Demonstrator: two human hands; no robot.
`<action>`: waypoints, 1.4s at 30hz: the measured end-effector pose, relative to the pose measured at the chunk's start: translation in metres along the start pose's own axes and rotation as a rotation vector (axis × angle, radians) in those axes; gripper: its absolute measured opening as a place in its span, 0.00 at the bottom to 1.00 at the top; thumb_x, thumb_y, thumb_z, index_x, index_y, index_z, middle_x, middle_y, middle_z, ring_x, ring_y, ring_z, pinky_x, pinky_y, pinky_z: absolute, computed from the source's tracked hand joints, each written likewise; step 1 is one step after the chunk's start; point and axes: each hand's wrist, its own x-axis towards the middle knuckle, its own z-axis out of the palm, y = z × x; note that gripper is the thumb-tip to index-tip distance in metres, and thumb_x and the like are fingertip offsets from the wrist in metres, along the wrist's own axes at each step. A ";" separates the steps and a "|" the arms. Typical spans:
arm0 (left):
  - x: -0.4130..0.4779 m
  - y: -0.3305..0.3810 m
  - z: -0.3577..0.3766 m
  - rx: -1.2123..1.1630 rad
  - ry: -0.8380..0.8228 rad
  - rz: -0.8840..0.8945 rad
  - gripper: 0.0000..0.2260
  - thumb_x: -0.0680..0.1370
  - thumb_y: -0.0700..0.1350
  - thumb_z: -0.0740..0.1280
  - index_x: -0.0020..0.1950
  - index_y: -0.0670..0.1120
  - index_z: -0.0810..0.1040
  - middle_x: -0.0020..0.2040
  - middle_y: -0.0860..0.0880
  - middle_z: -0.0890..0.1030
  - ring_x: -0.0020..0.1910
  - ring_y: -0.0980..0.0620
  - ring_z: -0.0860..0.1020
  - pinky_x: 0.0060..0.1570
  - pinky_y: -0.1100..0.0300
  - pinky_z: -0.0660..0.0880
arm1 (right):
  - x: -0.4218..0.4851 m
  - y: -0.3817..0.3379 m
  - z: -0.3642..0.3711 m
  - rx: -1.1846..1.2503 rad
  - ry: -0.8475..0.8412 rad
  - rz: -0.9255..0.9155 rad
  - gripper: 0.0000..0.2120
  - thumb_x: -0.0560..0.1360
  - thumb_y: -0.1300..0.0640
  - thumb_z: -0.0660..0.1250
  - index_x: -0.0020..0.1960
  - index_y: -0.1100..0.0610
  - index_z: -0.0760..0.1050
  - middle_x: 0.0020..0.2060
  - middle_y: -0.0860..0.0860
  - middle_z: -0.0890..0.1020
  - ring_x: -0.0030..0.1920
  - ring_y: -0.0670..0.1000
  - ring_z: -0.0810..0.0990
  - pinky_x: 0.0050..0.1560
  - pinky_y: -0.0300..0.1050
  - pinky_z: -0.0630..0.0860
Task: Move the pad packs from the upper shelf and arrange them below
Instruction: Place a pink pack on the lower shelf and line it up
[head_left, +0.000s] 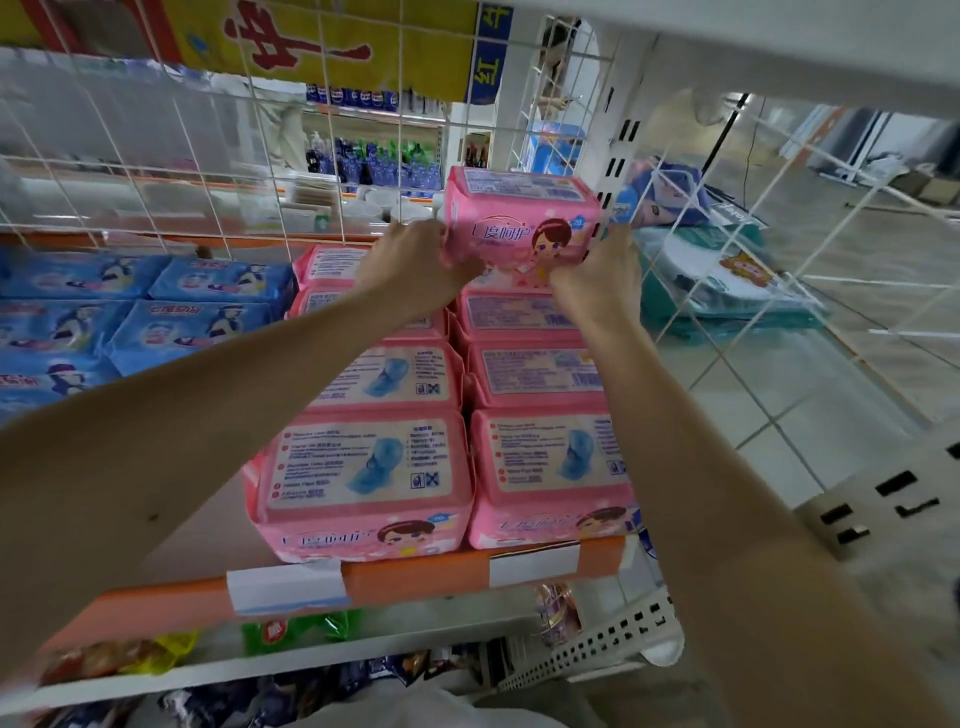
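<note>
Head view of a shop shelf. Both bare arms reach forward to one pink pad pack (519, 218), held upright with its printed cartoon face toward the camera at the rear of the shelf, just in front of the white wire grid (208, 156). The left hand (415, 265) grasps the pack's left end with curled fingers; the right hand (597, 280) grasps its right end likewise. The pack sits above the far end of the right column of pink packs (550, 467); whether it rests on the pack beneath or is lifted clear cannot be told. Beside that column, touching it, runs the left column of pink packs (363, 467), all lying with their printed backs up. Both columns stand on the shelf (415, 577), whose orange front edge carries white labels (285, 584). Blue packs (156, 317) lie flat to the left of the pink ones. Below, a lower shelf holds a green packet (291, 631) among others.
</note>
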 end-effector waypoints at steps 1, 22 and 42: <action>-0.009 -0.002 -0.006 0.043 -0.044 0.016 0.25 0.77 0.63 0.66 0.63 0.45 0.75 0.55 0.47 0.81 0.45 0.48 0.80 0.47 0.53 0.79 | -0.010 0.002 -0.002 -0.056 -0.048 0.022 0.41 0.73 0.52 0.70 0.78 0.58 0.52 0.72 0.57 0.67 0.72 0.61 0.66 0.69 0.60 0.66; -0.107 -0.013 -0.036 0.302 -0.297 0.107 0.35 0.77 0.71 0.46 0.78 0.52 0.60 0.78 0.50 0.65 0.76 0.46 0.64 0.75 0.39 0.57 | -0.094 0.005 -0.005 -0.662 -0.507 -0.223 0.41 0.75 0.25 0.43 0.77 0.43 0.26 0.75 0.51 0.25 0.75 0.59 0.24 0.72 0.67 0.27; -0.179 -0.007 -0.062 0.131 0.056 0.419 0.30 0.78 0.63 0.57 0.72 0.44 0.71 0.70 0.44 0.75 0.69 0.40 0.73 0.68 0.40 0.67 | -0.200 -0.020 -0.040 -0.499 -0.161 -0.291 0.37 0.75 0.31 0.40 0.81 0.46 0.50 0.81 0.50 0.54 0.80 0.55 0.50 0.78 0.62 0.46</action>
